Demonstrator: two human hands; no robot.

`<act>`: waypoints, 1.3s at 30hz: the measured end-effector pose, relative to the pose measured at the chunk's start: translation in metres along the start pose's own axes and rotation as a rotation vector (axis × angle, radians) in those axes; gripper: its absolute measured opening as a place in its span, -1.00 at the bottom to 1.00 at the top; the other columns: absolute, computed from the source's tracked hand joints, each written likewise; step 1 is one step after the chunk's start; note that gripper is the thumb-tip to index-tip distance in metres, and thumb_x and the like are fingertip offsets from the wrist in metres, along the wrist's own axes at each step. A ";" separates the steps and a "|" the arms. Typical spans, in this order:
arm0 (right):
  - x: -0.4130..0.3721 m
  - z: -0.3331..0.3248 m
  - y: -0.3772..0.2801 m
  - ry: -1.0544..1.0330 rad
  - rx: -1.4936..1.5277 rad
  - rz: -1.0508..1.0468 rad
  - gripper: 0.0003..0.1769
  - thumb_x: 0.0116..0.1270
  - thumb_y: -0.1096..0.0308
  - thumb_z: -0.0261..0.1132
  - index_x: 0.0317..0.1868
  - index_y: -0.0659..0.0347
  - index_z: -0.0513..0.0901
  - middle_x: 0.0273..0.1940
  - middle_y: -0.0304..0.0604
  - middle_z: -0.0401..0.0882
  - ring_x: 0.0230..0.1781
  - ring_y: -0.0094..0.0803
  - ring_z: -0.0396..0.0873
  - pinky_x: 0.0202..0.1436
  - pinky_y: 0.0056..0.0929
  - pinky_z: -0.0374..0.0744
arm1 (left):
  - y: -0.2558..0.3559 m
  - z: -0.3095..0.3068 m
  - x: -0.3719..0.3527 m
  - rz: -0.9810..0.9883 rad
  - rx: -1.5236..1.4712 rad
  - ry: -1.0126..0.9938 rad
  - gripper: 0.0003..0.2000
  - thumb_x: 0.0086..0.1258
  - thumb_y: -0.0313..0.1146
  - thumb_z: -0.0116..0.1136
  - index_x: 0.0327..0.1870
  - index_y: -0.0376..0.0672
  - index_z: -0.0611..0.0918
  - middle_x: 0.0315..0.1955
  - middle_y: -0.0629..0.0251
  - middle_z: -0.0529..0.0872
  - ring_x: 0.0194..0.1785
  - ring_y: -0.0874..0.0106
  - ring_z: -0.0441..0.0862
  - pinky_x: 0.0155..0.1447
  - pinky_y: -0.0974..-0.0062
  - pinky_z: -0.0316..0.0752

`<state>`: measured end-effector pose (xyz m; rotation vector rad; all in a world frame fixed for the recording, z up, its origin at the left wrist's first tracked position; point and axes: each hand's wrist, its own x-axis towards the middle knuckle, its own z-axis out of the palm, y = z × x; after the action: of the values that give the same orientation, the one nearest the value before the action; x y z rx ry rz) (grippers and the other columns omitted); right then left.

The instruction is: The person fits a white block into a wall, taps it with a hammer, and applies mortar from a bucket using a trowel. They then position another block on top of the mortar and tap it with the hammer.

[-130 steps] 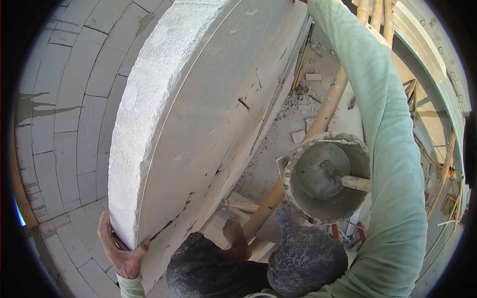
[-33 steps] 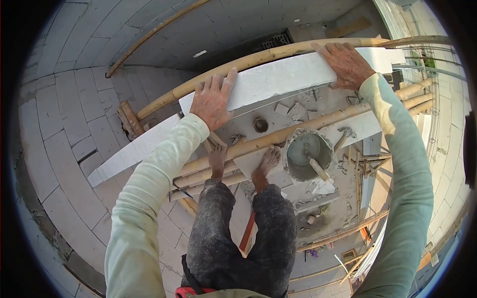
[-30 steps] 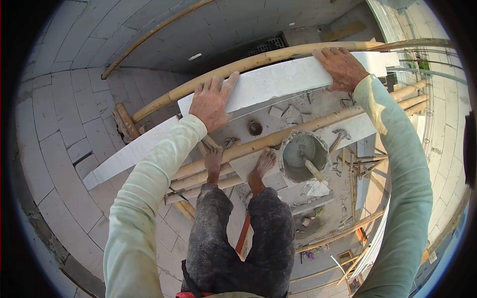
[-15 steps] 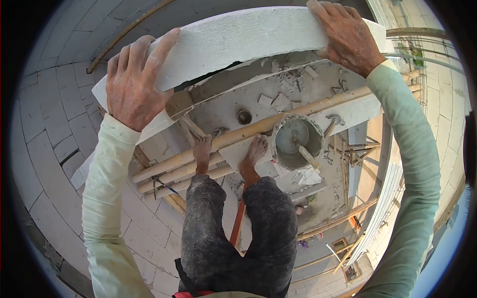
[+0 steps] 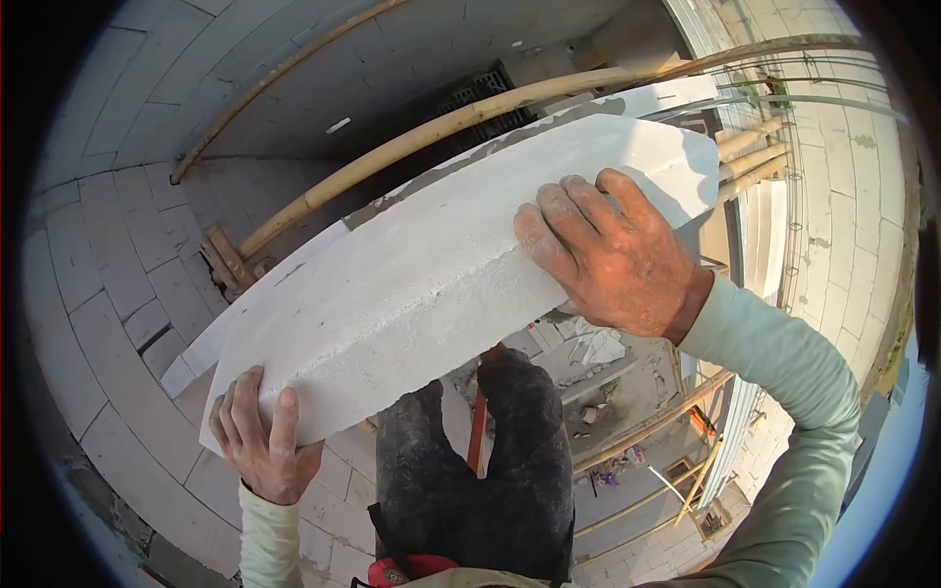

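Observation:
A long white aerated concrete block (image 5: 392,284) spans the middle of the view, tilted with its right end higher. My left hand (image 5: 263,436) grips its lower left end, thumb on the near face and fingers round the end. Over the near upper edge, my right hand (image 5: 622,260) is clamped toward the right end, fingers bent on the top face. Just beyond the block runs a wall top with a strip of grey mortar (image 5: 431,178). Whether the block touches that wall is hidden. My feet and the mortar bucket are covered by the block.
A bamboo pole (image 5: 461,116) crosses behind the wall top. Block walls rise at the left (image 5: 113,265) and right (image 5: 833,196). Steel bars stick out at upper right. Far below, past my dark trousers (image 5: 475,490), lie rubble and more bamboo poles (image 5: 657,421).
The block has come nearer to my body and lower in view, its top face now showing. My right hand has shifted inward along it. The bucket and feet have become hidden.

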<state>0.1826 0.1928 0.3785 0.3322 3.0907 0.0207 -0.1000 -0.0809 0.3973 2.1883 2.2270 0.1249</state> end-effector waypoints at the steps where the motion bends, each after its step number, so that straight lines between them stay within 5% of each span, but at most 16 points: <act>1: -0.011 -0.010 -0.011 0.019 0.015 -0.017 -0.62 0.29 0.30 0.21 0.09 0.24 0.53 -0.11 -0.07 0.62 -0.06 -0.28 0.57 0.00 -0.26 0.47 | 0.007 -0.011 -0.009 0.010 -0.062 -0.056 0.03 -0.23 -0.30 0.54 0.44 0.27 0.26 0.18 0.02 0.48 0.12 0.03 0.52 0.16 -0.01 0.36; 7: -0.085 -0.021 -0.073 -0.263 0.208 0.079 -0.53 0.23 0.25 0.23 0.13 0.27 0.52 -0.09 -0.03 0.60 -0.02 -0.20 0.55 0.10 -0.15 0.46 | 0.028 -0.020 -0.031 0.153 -0.330 -0.387 -0.03 -0.22 -0.23 0.55 0.40 0.18 0.31 0.09 0.01 0.51 0.03 0.04 0.52 0.09 0.00 0.34; 15: -0.139 0.045 -0.135 -0.456 0.384 0.288 -0.36 0.06 0.20 0.38 0.16 0.31 0.48 0.04 0.08 0.53 0.12 -0.09 0.49 0.24 -0.04 0.42 | 0.040 0.028 -0.030 0.324 -0.293 -0.513 -0.18 -0.09 -0.23 0.41 0.36 0.03 0.40 0.05 0.03 0.51 0.03 0.05 0.52 0.09 0.07 0.36; 39: -0.064 0.213 -0.258 -0.067 0.585 0.489 -0.38 -0.02 0.24 0.38 0.09 0.28 0.48 0.03 0.01 0.54 0.12 -0.11 0.52 0.26 -0.02 0.40 | -0.004 0.045 -0.041 0.291 0.080 -0.788 -0.02 -0.26 -0.42 0.44 0.41 -0.12 0.32 0.03 0.06 0.47 0.04 0.08 0.47 0.12 0.10 0.30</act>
<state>0.1976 -0.0704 0.1632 1.0618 2.7936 -0.8627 -0.1007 -0.1195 0.3506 2.0590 1.4979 -0.7026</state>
